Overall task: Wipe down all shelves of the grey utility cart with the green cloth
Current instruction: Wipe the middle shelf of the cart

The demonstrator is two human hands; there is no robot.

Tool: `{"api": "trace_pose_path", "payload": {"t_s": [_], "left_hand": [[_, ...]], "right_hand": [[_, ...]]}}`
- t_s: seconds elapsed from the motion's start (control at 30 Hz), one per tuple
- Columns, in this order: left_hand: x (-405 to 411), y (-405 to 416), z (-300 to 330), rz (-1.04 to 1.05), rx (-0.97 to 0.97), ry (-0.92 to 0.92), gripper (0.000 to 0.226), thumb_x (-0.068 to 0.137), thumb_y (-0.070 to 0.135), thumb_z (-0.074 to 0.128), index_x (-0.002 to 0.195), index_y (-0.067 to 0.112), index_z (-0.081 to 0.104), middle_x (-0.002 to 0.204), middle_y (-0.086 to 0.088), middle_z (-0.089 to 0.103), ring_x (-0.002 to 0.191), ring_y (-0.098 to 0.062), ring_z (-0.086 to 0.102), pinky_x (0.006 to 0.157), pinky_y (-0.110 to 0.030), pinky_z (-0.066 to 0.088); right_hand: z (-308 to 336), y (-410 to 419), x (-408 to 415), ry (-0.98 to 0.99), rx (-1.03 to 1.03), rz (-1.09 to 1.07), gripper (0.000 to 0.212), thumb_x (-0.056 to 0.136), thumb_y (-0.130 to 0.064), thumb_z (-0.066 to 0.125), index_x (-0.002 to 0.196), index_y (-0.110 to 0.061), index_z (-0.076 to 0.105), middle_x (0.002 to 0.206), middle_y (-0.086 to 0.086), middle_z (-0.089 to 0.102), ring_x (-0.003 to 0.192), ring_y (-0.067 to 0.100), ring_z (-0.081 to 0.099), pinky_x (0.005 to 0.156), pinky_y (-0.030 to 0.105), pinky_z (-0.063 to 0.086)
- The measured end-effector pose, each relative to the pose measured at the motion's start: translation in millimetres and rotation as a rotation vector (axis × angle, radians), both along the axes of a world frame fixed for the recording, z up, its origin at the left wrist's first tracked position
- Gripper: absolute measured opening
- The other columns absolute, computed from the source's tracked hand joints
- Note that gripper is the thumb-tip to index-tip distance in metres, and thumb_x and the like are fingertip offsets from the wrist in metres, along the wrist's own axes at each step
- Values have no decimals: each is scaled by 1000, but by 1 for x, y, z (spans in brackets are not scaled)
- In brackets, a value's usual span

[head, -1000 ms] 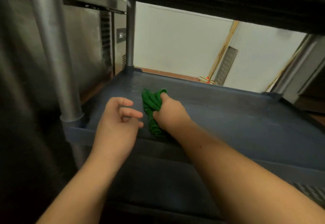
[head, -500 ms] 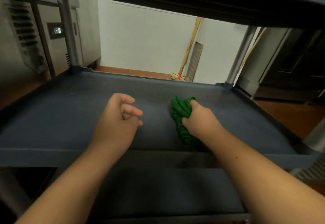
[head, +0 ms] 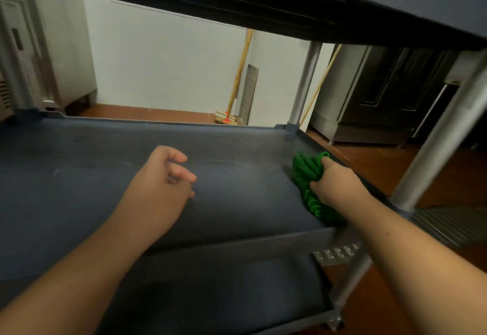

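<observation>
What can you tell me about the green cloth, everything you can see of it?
The green cloth is a bright green, soft-looking fabric, bunched into ridged folds rather than spread flat. The right hand grips it, thumb on top and fingers curled into the folds, pressing it onto the cart's middle shelf near the right edge. One bunch sticks out beyond the thumb; a pleated tail trails back under the wrist toward the shelf's front lip. Its underside is hidden.

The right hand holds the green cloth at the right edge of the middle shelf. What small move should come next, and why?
Probably a sweep back to the left. The right hand grips the green cloth against the shelf close to its right rim, so little surface remains that way. The left hand hovers with nothing in it.
</observation>
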State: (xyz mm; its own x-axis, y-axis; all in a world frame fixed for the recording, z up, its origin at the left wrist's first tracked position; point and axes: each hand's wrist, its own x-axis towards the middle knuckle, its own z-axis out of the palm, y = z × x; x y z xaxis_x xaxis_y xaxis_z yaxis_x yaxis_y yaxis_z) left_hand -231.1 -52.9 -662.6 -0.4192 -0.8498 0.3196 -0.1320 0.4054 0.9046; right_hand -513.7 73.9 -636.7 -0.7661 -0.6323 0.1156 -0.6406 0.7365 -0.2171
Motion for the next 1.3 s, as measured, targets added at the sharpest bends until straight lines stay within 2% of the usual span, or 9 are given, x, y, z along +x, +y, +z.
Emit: {"api": "trace_pose_path", "payload": {"t_s": [0.1, 0.2, 0.3, 0.5, 0.8, 0.9, 1.0, 1.17, 1.3], "left_hand": [[-2, 4, -12, -3, -21, -56, 41, 83, -7, 51, 100, 31, 47, 82, 7, 66, 75, -21, 68, 71, -46, 52], [-5, 4, -19, -13, -23, -54, 40, 84, -4, 52, 98, 33, 46, 82, 9, 65, 74, -21, 68, 68, -40, 49], [-7, 4, -20, -20, -114, -115, 36, 82, 2, 53, 104, 30, 44, 86, 8, 64, 74, -18, 66, 65, -33, 44], [5, -8, -20, 3, -192, -214, 37, 83, 11, 51, 105, 37, 39, 87, 12, 62, 72, -15, 65, 69, -42, 51], [25, -52, -25, 63, -108, -252, 55, 84, 0, 55, 91, 53, 40, 80, 9, 64, 62, -18, 69, 55, -36, 46], [30, -58, -26, 95, -119, -233, 52, 84, 2, 55, 91, 51, 41, 80, 9, 64, 63, -17, 68, 55, -36, 46], [32, -60, -24, 75, -115, -195, 50, 86, 4, 53, 91, 52, 41, 88, 17, 63, 63, -14, 69, 58, -38, 48], [31, -57, -21, 41, -116, -189, 46, 85, 2, 54, 96, 45, 42, 86, 9, 64, 66, -14, 69, 66, -42, 53], [30, -56, -20, 3, -112, -223, 42, 84, 4, 53, 106, 38, 42, 87, 9, 64, 70, -15, 68, 62, -38, 49]], "right_hand": [[1, 17, -22, -7, -19, -44, 62, 91, -26, 61, 146, -20, 33, 118, 15, 64, 102, 36, 61, 80, 38, 51], [-6, 25, -31, -11, -87, -52, 47, 89, -27, 63, 130, -19, 44, 106, 11, 65, 90, 33, 61, 78, 38, 53], [-9, 23, -32, 0, -94, -33, 53, 89, -26, 64, 136, -20, 43, 107, 11, 65, 92, 32, 62, 79, 39, 55], [-15, 14, -32, -36, -161, -9, 41, 88, -26, 64, 125, -19, 49, 100, 7, 64, 85, 27, 57, 78, 34, 50], [-11, 5, -28, 28, -129, 4, 33, 88, -24, 63, 118, -18, 49, 99, 8, 64, 91, 32, 63, 77, 35, 53], [-12, 1, -28, 34, -118, -14, 30, 89, -23, 62, 115, -18, 49, 97, 8, 63, 82, 29, 58, 75, 34, 51], [-12, -1, -28, 37, -105, -13, 34, 89, -23, 62, 120, -16, 49, 105, 12, 65, 94, 34, 63, 75, 33, 49], [-9, -6, -38, 47, -98, -45, 30, 90, -20, 60, 117, -13, 49, 98, 9, 60, 82, 28, 57, 71, 34, 48], [-12, -11, -46, 91, -125, -81, 29, 89, -18, 58, 117, -13, 51, 107, 15, 60, 83, 29, 54, 74, 36, 49]]}}
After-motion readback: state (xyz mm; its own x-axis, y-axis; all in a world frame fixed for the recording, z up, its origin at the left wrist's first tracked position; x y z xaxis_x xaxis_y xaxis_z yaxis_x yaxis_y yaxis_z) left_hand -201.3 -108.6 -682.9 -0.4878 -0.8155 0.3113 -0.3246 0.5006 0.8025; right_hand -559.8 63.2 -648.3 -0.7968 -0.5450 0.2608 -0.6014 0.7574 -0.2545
